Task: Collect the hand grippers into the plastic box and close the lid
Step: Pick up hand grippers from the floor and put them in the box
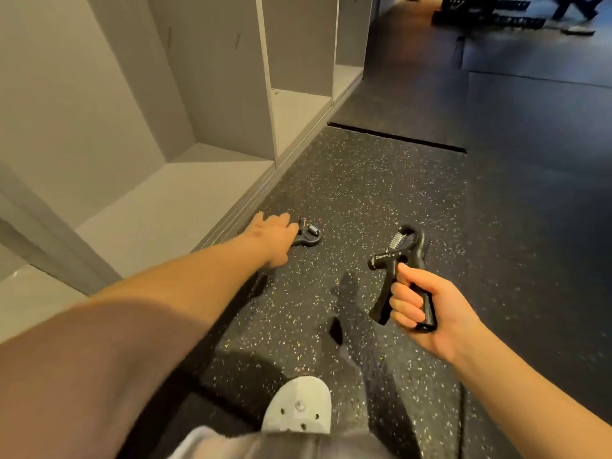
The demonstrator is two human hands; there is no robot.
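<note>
Where you've room: speckled mat (381,193) ahead-right, cubby edge (246,207) tight left.
Right hand (422,314): wrapped round held gripper (395,256), spring end up.
Left hand (275,238): on floor gripper (309,235), grip unclear.
</note>
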